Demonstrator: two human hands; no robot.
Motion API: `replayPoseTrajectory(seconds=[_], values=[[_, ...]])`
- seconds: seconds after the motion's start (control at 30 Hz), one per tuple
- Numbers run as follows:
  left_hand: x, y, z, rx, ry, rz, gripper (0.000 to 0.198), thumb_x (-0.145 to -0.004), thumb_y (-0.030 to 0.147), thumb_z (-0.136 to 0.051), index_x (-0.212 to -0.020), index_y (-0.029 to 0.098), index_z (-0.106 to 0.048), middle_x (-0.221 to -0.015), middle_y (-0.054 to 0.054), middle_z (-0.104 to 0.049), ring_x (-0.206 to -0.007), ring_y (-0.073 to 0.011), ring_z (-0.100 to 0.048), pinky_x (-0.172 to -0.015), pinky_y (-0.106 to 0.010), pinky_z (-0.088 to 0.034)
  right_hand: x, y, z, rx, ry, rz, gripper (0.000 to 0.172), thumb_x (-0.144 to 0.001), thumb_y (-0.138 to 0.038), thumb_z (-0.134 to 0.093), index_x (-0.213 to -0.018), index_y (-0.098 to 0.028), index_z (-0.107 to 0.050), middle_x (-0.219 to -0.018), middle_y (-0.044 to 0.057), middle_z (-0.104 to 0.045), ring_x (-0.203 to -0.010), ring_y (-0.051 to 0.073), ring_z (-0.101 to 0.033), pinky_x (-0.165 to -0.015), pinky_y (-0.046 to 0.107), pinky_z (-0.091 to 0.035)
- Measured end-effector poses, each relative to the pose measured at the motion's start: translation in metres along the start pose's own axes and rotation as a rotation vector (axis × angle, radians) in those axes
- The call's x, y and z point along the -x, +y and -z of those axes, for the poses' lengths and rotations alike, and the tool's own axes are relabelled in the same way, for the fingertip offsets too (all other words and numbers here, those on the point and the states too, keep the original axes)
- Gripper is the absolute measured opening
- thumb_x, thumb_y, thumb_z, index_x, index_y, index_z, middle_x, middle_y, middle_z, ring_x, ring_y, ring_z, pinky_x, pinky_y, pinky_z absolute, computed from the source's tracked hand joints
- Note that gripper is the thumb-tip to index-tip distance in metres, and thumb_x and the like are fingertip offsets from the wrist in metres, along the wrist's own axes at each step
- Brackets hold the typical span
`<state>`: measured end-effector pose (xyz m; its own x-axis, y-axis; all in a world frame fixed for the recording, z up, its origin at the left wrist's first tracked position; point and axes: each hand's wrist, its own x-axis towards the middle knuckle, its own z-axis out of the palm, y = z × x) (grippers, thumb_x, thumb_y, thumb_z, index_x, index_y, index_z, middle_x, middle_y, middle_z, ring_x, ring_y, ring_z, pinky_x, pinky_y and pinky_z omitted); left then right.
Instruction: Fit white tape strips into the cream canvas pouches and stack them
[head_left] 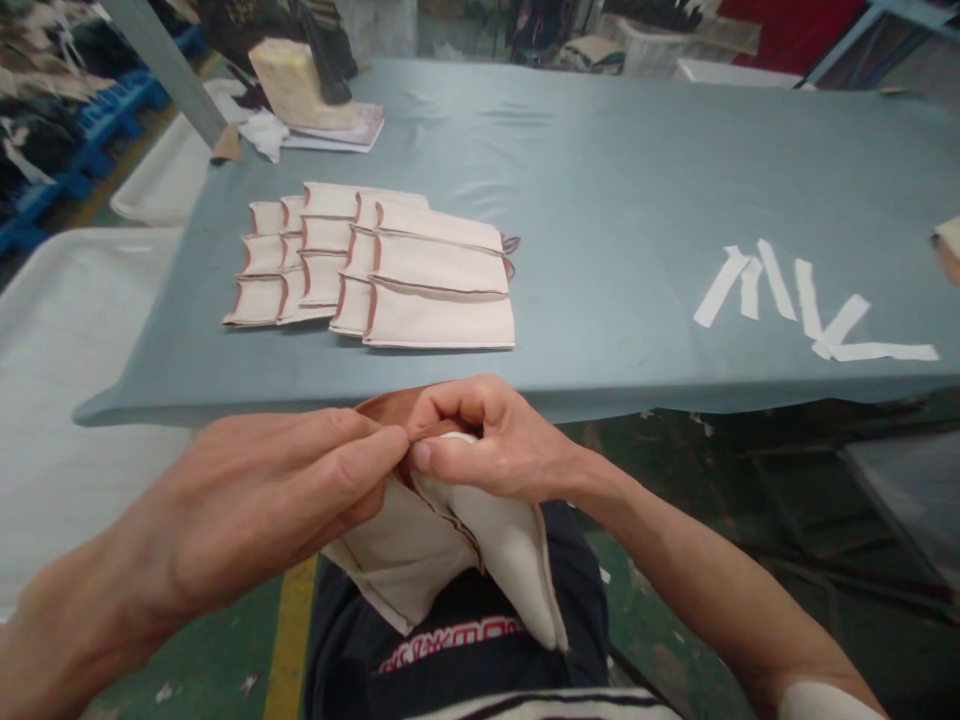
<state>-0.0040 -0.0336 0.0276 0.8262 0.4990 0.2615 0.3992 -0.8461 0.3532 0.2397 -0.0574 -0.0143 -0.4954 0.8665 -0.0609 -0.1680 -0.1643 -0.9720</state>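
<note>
Both hands hold one cream fabric piece with brown trim [442, 545] just in front of the table's near edge, above my lap. My left hand [270, 490] pinches its top edge with closed fingers. My right hand [487, 440] is curled round the same edge, thumb pressing against the left fingertips. The fabric hangs down folded below the hands. On the grey-blue table [637, 200] lie overlapping stacks of finished cream pieces with brown edges [382, 270], a little beyond my hands.
Several white fabric strips [810, 305] lie scattered at the table's right. A yellowish block [296, 85] and papers sit at the far left corner. White trays [67, 330] stand left of the table. Blue crates and clutter line the background.
</note>
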Motion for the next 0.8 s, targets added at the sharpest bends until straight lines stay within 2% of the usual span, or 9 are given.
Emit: replayPoseTrajectory(seconds=[0.07, 0.17, 0.27, 0.37, 0.47, 0.57, 0.63, 0.73, 0.8], values=[[0.002, -0.004, -0.001, 0.063, -0.054, 0.057, 0.042, -0.125, 0.035, -0.042, -0.101, 0.026, -0.075, -0.082, 0.005, -0.077, -0.067, -0.0117, -0.068, -0.06, -0.021, -0.048, 0.0, 0.003, -0.001, -0.074, -0.004, -0.021, 0.021, -0.081, -0.035, -0.08, -0.075, -0.021, -0.065, -0.068, -0.006, -0.054, -0.062, 0.01, -0.044, -0.058, 0.024, -0.039], [0.008, -0.013, -0.005, 0.083, -0.046, -0.047, 0.035, -0.123, 0.029, -0.047, -0.128, 0.027, -0.081, -0.098, 0.003, -0.085, -0.078, -0.0126, -0.076, -0.066, -0.018, -0.053, 0.002, 0.006, -0.002, -0.161, 0.006, -0.034, 0.024, -0.079, -0.036, -0.084, -0.074, -0.022, -0.065, -0.067, -0.006, -0.056, -0.061, 0.01, -0.044, -0.057, 0.025, -0.04], [0.016, -0.02, -0.01, -0.009, -0.023, -0.126, 0.047, -0.123, 0.015, -0.047, -0.162, 0.032, -0.067, -0.117, -0.001, -0.088, -0.102, -0.0155, -0.083, -0.085, -0.019, -0.058, 0.004, 0.008, -0.003, -0.234, 0.021, -0.045, 0.019, -0.079, -0.032, -0.082, -0.072, -0.022, -0.068, -0.068, -0.004, -0.061, -0.062, 0.011, -0.048, -0.06, 0.027, -0.041], [0.022, -0.024, -0.015, -0.072, -0.016, -0.187, 0.055, -0.122, 0.01, -0.046, -0.172, 0.031, -0.056, -0.128, -0.005, -0.088, -0.114, -0.0172, -0.084, -0.096, -0.022, -0.061, 0.003, 0.01, -0.005, -0.253, 0.039, -0.068, 0.014, -0.08, -0.031, -0.078, -0.072, -0.022, -0.07, -0.067, -0.003, -0.062, -0.063, 0.013, -0.049, -0.061, 0.028, -0.04], [0.022, -0.021, -0.021, -0.103, 0.036, -0.224, 0.049, -0.121, 0.012, -0.048, -0.163, 0.032, -0.062, -0.128, -0.004, -0.088, -0.11, -0.0175, -0.085, -0.089, -0.023, -0.061, 0.001, 0.011, -0.005, -0.222, 0.033, -0.072, 0.016, -0.078, -0.033, -0.08, -0.072, -0.021, -0.069, -0.067, -0.004, -0.062, -0.064, 0.012, -0.048, -0.061, 0.027, -0.039], [0.02, -0.009, -0.028, -0.078, 0.176, -0.062, 0.038, -0.115, 0.016, -0.052, -0.143, 0.035, -0.07, -0.108, 0.002, -0.088, -0.085, -0.0157, -0.082, -0.074, -0.023, -0.056, 0.0, 0.009, -0.005, -0.16, 0.04, -0.055, 0.019, -0.075, -0.036, -0.079, -0.075, -0.021, -0.067, -0.07, -0.004, -0.063, -0.065, 0.012, -0.051, -0.062, 0.025, -0.042], [0.017, -0.001, -0.029, -0.019, 0.231, 0.065, 0.03, -0.109, 0.02, -0.055, -0.129, 0.034, -0.072, -0.099, 0.004, -0.086, -0.073, -0.0155, -0.077, -0.07, -0.025, -0.054, 0.002, 0.007, -0.007, -0.092, 0.058, -0.044, 0.016, -0.076, -0.035, -0.073, -0.077, -0.021, -0.067, -0.071, -0.004, -0.063, -0.064, 0.012, -0.051, -0.06, 0.024, -0.041], [0.012, 0.007, -0.024, 0.093, 0.188, 0.183, 0.021, -0.102, 0.023, -0.053, -0.11, 0.028, -0.072, -0.089, 0.004, -0.081, -0.065, -0.0151, -0.071, -0.066, -0.026, -0.051, 0.006, 0.004, -0.01, 0.077, 0.102, 0.034, 0.008, -0.077, -0.029, -0.066, -0.078, -0.021, -0.067, -0.069, -0.005, -0.06, -0.062, 0.011, -0.048, -0.056, 0.023, -0.037], [0.009, 0.005, -0.02, 0.174, 0.128, 0.218, 0.02, -0.104, 0.023, -0.053, -0.101, 0.026, -0.073, -0.079, 0.006, -0.075, -0.06, -0.0126, -0.065, -0.062, -0.025, -0.046, 0.007, 0.004, -0.011, 0.193, 0.131, 0.121, 0.006, -0.079, -0.026, -0.065, -0.079, -0.021, -0.068, -0.071, -0.005, -0.063, -0.063, 0.011, -0.051, -0.057, 0.023, -0.039]])
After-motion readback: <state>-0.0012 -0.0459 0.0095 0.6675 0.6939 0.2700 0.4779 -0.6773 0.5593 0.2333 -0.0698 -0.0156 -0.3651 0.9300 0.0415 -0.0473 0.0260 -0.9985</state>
